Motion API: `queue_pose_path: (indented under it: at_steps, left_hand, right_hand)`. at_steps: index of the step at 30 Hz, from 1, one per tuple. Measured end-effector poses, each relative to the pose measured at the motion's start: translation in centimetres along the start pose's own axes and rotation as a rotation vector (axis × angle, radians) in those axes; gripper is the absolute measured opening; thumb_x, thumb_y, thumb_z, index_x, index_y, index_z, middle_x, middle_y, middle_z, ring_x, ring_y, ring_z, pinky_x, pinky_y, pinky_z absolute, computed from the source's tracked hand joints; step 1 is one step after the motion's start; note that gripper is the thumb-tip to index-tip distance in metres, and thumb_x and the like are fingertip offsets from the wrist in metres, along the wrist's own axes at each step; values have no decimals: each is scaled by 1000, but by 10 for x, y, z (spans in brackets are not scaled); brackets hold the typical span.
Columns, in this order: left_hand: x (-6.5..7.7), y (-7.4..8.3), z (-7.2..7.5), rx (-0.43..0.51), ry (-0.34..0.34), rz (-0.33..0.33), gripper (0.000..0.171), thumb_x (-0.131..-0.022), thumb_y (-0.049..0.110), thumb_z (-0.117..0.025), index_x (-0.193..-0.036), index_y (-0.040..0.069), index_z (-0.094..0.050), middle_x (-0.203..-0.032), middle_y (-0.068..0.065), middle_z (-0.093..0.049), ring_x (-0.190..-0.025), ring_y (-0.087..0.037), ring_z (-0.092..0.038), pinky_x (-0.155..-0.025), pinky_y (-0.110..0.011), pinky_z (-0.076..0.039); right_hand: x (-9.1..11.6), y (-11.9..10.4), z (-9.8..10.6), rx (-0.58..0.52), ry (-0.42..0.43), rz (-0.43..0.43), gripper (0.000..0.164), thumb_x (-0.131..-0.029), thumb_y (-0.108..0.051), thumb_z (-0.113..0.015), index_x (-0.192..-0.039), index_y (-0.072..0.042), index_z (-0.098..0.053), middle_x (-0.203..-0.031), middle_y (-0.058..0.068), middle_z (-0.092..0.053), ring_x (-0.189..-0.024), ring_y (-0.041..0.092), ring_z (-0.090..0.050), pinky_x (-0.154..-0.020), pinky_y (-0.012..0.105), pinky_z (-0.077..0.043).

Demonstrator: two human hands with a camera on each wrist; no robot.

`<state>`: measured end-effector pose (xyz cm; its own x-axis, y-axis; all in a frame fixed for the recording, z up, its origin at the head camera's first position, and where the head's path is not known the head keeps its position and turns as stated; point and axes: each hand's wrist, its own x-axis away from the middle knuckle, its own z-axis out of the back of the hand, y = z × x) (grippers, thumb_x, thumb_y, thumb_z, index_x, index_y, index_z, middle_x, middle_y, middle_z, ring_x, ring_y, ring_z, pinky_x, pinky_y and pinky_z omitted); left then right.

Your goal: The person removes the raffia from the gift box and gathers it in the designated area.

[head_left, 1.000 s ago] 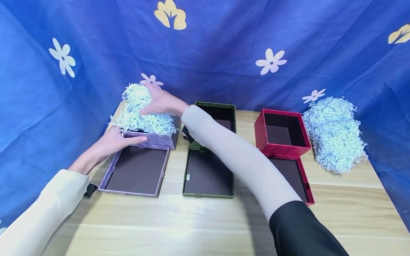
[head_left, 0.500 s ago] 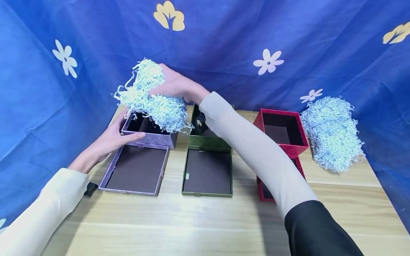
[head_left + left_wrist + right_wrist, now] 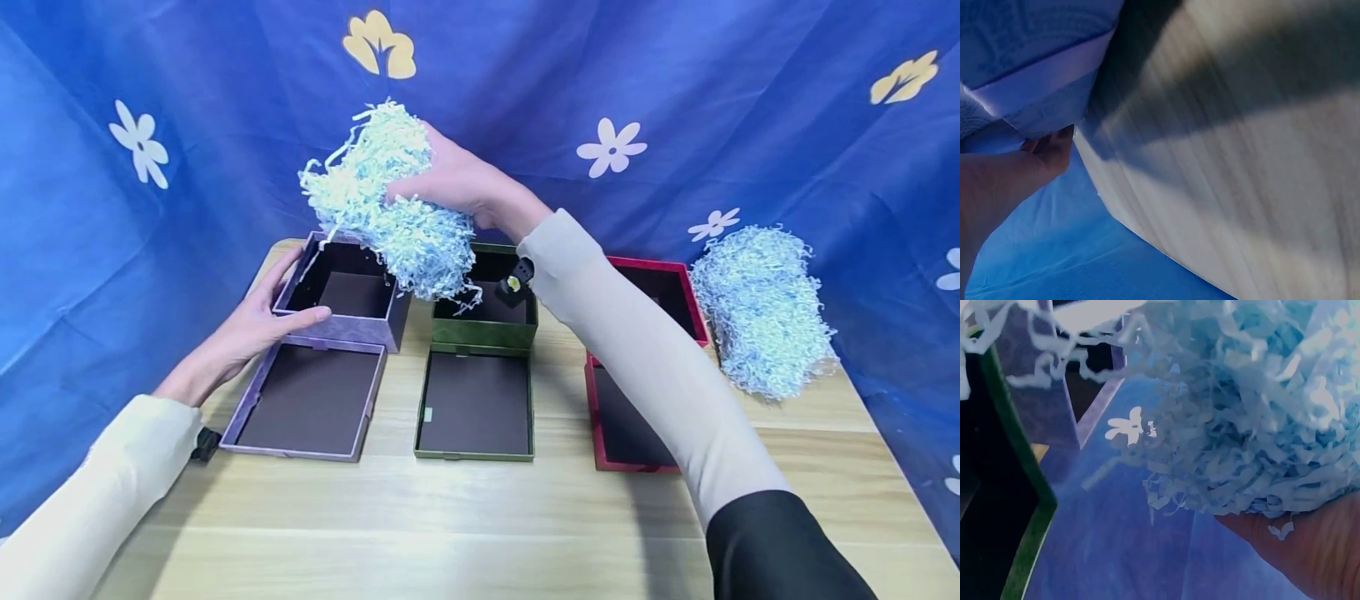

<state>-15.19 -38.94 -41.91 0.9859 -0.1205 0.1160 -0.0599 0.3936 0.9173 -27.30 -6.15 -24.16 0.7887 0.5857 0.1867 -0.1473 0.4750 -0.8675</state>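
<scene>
My right hand grips a bundle of pale blue shredded paper in the air, over the gap between the purple box and the green box. In the right wrist view the shredded paper hides most of the fingers. My left hand holds the purple box at its left front corner, thumb along the front wall and fingers along the left side. Only dark inner walls and floor show in the purple box. The left wrist view shows my left hand against the patterned box wall.
A purple lid, a green lid and a red lid lie inside-up before their boxes. The red box is partly behind my right sleeve. Another shredded paper bundle sits at the right. A blue cloth hangs behind.
My right hand has lifted the shredded paper out of the purple box and carried it up and to the right. The left hand has stayed at the box corner.
</scene>
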Motion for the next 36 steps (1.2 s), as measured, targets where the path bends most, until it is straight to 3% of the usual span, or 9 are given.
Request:
queue_pose_path:
  at_steps: [4,6,9,13,16,19,21,29,36]
  left_hand:
    - [4,3,1,-77,14,-10,94,-104,28,-79,-177,34,-19,-182,4,-5,-166,-26,2,-127,-67,-8]
    - [6,5,1,-128,15,-8,84,-104,32,-78,-174,28,-31,-181,0,-16,-165,-28,-6,-127,-64,-13]
    - [9,6,2,-199,13,-14,65,-106,36,-76,-164,19,-51,-172,-5,-37,-159,-29,-25,-118,-50,-32]
    - [10,7,2,-226,7,-10,53,-107,38,-74,-152,13,-63,-162,-5,-49,-150,-27,-36,-101,-36,-38]
    - [9,6,3,-200,-1,1,58,-107,37,-74,-159,18,-58,-170,-6,-41,-156,-27,-28,-112,-46,-36]
    - [8,3,5,-159,-4,4,69,-106,34,-75,-168,27,-46,-178,-4,-27,-163,-28,-14,-123,-62,-23]
    - [8,2,6,-133,-6,2,76,-106,32,-76,-172,30,-38,-180,-2,-18,-165,-28,-8,-126,-66,-15]
    - [-1,7,9,-109,-50,19,101,-106,29,-75,-177,38,-4,-182,2,5,-165,-35,3,-127,-67,-7]
    - [-7,7,11,-131,-61,6,110,-106,31,-74,-175,34,12,-180,6,18,-163,-21,18,-126,-66,5]
  right_hand:
    - [4,6,5,-29,19,-17,125,-93,-34,-85,-176,-28,9,-180,-14,-5,-158,1,-15,-124,26,-26]
    - [6,8,7,-44,20,-19,126,-93,-33,-86,-176,-28,8,-180,-14,-5,-159,2,-15,-124,26,-26]
    - [8,10,9,-69,28,-19,126,-92,-31,-86,-176,-30,7,-179,-14,-8,-158,2,-18,-123,28,-28]
    - [12,13,15,-109,29,30,122,-90,-27,-87,-177,-33,-1,-177,-13,-16,-155,3,-24,-122,30,-31]
    - [16,15,21,-120,18,75,119,-90,-23,-86,-177,-32,-5,-176,-13,-20,-152,3,-28,-122,32,-32]
    - [23,20,28,-120,12,94,117,-90,-22,-85,-176,-32,-8,-175,-12,-22,-149,4,-31,-121,33,-33]
    - [29,24,33,-125,11,104,115,-90,-21,-84,-176,-31,-9,-175,-10,-23,-148,6,-32,-121,33,-34]
    - [61,45,61,-134,76,49,109,-94,-23,-83,-177,-26,-12,-174,-6,-30,-153,13,-33,-123,41,-33]
    - [89,68,82,-205,98,45,69,-98,-14,-76,-159,-13,-44,-147,9,-57,-133,24,-53,-114,45,-44]
